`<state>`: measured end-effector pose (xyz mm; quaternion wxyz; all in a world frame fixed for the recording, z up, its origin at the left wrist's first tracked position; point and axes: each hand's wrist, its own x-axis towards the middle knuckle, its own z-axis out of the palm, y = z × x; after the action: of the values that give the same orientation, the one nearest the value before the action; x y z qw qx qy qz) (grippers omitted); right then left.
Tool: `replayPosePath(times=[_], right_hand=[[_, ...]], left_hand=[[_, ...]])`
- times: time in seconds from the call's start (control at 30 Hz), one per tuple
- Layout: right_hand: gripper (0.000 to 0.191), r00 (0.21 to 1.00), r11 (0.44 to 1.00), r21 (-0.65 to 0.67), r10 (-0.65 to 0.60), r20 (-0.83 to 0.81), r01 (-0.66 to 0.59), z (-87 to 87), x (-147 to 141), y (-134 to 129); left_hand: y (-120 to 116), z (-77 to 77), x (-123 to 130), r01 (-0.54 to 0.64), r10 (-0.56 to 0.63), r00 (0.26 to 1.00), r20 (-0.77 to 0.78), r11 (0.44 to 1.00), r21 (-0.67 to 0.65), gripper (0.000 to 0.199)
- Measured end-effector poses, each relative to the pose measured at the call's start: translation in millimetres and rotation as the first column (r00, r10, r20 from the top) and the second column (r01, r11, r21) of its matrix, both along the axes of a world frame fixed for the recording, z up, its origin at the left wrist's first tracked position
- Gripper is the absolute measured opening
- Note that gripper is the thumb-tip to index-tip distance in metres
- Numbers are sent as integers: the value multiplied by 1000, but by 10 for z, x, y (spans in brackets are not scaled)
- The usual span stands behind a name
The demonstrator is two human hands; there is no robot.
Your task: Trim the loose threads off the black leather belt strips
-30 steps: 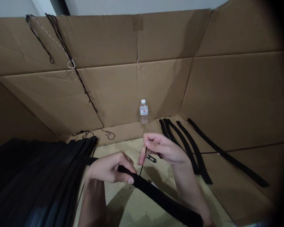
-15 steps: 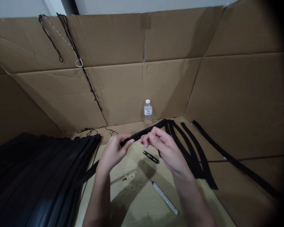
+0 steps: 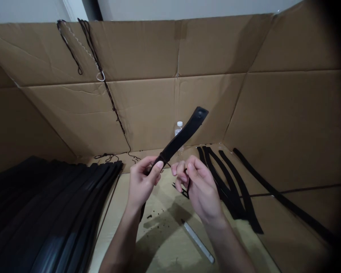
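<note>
Black strip (image 3: 183, 138) in the left hand (image 3: 143, 182)

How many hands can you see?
2. The left hand is left of the middle, gripping a black strip. The right hand is just to its right, pinching a thin dark cord. No hidden ones show.

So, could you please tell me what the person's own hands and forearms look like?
The ungloved left hand and ungloved right hand run into a slim, bare left forearm and bare right forearm. No sleeve, watch or bracelet shows.
</note>
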<state>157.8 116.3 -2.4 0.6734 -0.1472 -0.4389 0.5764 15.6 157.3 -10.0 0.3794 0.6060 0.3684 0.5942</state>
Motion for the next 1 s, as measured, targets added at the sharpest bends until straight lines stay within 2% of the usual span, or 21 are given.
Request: replayPosePath(times=[0.13,0.3,0.4,0.57,0.67,0.7,0.8,0.87,1.0], right_hand=[[28,990,994,-67,73,-125,-82,19,-2,33],[28,961,967,-186,128,-243,-175,45,69,103],[34,964,956,-228,131,-233,-185,34,104,135],[36,980,929,-312,182,-82,-199,-27,127,211],[34,944,931,-283,285,167,-232,-55,195,278],[34,897,931,-258,330,295,-258,-63,231,298],[32,670,913,-213,401,624,-348,-87,351,351],[34,561,907,-191,386,732,-375,-111,410,381],[36,508,938,-143,294,810,-316,-168,424,437]], left_hand=[[-42,26,9,131,-125,982,143,991,-31,20],[-54,-2,-17,297,-280,940,196,953,-59,15],[-56,0,-66,354,-349,931,112,935,-33,14],[-68,144,-219,421,-406,891,-205,906,35,16],[-77,281,-325,506,-467,784,-409,862,-13,25],[-77,318,-360,549,-504,727,-466,835,-47,26],[-71,378,-452,669,-637,509,-579,716,-198,26],[-62,379,-489,707,-694,400,-598,649,-281,23],[-48,325,-501,710,-727,280,-627,596,-375,23]])
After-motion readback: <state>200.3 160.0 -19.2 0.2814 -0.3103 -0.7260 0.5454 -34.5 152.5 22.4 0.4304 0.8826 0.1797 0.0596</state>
